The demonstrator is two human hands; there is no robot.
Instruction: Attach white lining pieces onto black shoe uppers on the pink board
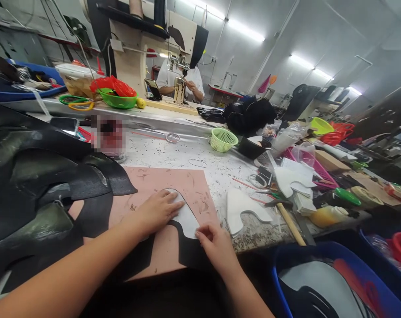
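Observation:
A white curved shoe-part piece (187,221) lies on a black piece (194,251) of leather-like sheet, over a pinkish board (190,179). My left hand (159,210) rests flat on the white piece's upper left, fingers stretched out. At its lower right corner, my right hand (217,247) is closed, thumb and forefinger pinching the edge. Whether that pinch also takes in the black layer, I cannot tell. More black cut pieces (91,181) are heaped to the left. On the right sits a stack of similar white pieces (242,210).
A hammer (291,225) lies at the table's right edge, above a blue bin (276,274). Behind are a green basket (223,139), a roll of tape (172,138) and a green bowl (117,99). Across the bench, a person (197,84) works at a sewing machine (130,57).

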